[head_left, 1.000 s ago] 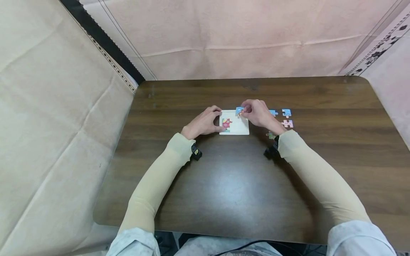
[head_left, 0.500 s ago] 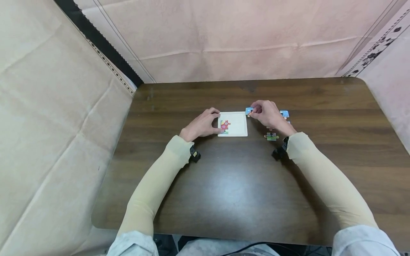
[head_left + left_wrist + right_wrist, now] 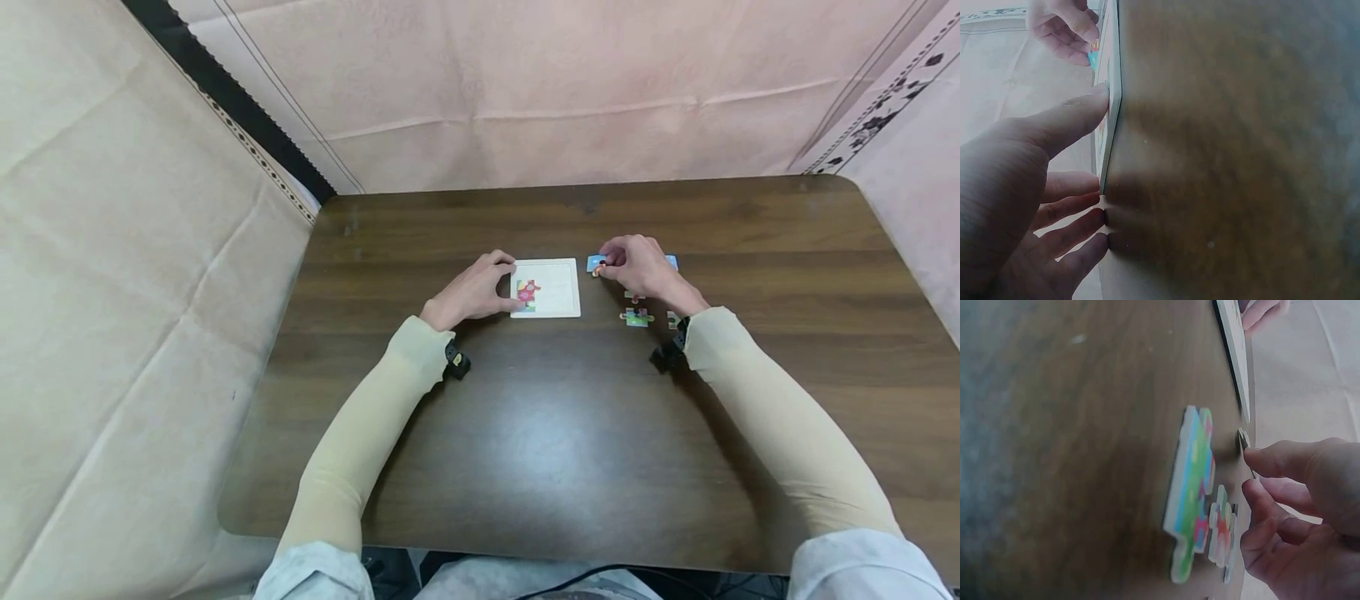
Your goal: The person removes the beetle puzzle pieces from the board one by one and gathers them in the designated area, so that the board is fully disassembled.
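A white square puzzle tray (image 3: pixel 558 287) lies flat on the wooden table. Near its left side sits a pink and red puzzle piece (image 3: pixel 527 293). My left hand (image 3: pixel 468 293) rests at the tray's left edge, its thumb (image 3: pixel 1079 119) on the rim and its other fingers spread along the corner and tabletop. To the right of the tray, my right hand (image 3: pixel 642 268) pinches a blue puzzle piece (image 3: pixel 594 262) between thumb and fingers. In the right wrist view that piece shows edge-on, close to the tabletop; whether it touches the table I cannot tell.
Several loose puzzle pieces lie around and below my right hand: a green one (image 3: pixel 637 317), another partly hidden by the wrist (image 3: pixel 672 320), and a blue one behind the hand (image 3: pixel 672 262). Pale cloth (image 3: pixel 480 92) hangs beyond the table's far edge.
My right hand has moved right with the blue puzzle piece, from above the tray's upper right part to the table beside it. My left hand has stayed at the tray's edge.
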Demonstrator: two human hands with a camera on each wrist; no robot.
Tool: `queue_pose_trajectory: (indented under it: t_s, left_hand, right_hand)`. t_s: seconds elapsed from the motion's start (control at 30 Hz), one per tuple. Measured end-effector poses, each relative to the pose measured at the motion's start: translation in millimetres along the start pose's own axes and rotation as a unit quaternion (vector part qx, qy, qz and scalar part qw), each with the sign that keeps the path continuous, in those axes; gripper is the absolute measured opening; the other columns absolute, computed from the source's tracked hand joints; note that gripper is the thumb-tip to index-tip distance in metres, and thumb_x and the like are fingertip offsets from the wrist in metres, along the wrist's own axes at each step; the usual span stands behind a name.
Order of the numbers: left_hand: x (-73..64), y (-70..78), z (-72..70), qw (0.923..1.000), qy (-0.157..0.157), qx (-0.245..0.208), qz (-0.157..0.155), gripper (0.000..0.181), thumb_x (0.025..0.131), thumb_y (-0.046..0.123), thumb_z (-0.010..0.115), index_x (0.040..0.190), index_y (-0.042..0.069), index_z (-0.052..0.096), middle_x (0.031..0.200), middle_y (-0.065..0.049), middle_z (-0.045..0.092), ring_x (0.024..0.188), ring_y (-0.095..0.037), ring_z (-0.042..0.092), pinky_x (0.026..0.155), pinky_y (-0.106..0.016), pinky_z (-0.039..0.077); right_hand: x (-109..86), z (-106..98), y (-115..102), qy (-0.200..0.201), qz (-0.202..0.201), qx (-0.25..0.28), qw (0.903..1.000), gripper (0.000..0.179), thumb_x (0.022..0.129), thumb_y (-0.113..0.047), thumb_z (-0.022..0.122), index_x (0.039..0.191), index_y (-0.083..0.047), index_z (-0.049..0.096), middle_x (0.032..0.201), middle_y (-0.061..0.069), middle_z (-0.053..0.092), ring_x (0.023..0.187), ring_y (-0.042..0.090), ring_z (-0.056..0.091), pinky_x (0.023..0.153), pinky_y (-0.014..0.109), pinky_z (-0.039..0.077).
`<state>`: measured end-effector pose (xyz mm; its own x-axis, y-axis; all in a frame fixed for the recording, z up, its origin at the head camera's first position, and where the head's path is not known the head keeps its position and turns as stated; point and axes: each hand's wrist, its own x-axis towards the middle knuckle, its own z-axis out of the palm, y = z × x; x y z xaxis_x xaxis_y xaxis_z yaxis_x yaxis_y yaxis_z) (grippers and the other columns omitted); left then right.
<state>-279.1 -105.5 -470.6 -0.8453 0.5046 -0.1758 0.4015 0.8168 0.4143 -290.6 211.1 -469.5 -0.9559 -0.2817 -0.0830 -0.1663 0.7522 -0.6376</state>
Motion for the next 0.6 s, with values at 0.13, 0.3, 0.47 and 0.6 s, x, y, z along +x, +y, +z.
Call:
queue_pose_trajectory:
  t_s: [0.13,0.3,0.47,0.6]
  left_hand:
    - [0.4,-0.1,-0.1,1.0000,0.003,0.001,0.000,0.077,0.099,0.042,0.081,0.160,0.003,0.053,0.167,-0.011,0.045,0.150,-0.028,0.045,0.129,-0.042,0.042]
    - [-0.4,0.5,-0.9,1.0000,0.005,-0.004,-0.001,0.076,0.099,0.042,0.081,0.159,0.004,0.054,0.167,-0.010,0.045,0.150,-0.028,0.045,0.129,-0.042,0.042]
    - [-0.7,1.5,-1.2,1.0000,0.000,-0.006,-0.004,0.076,0.100,0.041,0.080,0.160,0.004,0.053,0.167,-0.010,0.045,0.151,-0.028,0.044,0.130,-0.042,0.041]
    - [-0.3,1.5,-0.7,1.0000,-0.004,-0.005,-0.008,0.076,0.100,0.041,0.080,0.161,0.004,0.052,0.168,-0.010,0.044,0.152,-0.028,0.043,0.130,-0.042,0.041]
  right_hand:
    - [2.1,-0.9,0.4,-0.012,0.003,-0.008,0.9999,0.036,0.104,-0.010,0.072,0.135,0.006,0.069,0.126,0.029,0.070,0.110,0.039,0.063,0.097,0.052,0.053]
    - [3.7,-1.2,0.6,-0.020,0.011,-0.012,0.9997,0.036,0.104,-0.009,0.071,0.136,0.006,0.068,0.130,0.030,0.068,0.113,0.040,0.061,0.100,0.055,0.052]
    - [5.4,-0.3,1.6,-0.025,0.025,-0.011,0.9993,0.037,0.104,-0.011,0.071,0.137,0.005,0.068,0.132,0.029,0.067,0.113,0.039,0.059,0.098,0.052,0.052]
    - [6.5,0.3,2.6,-0.029,0.030,-0.011,0.9991,0.036,0.104,-0.011,0.072,0.136,0.005,0.069,0.130,0.028,0.068,0.104,0.035,0.060,0.086,0.041,0.053]
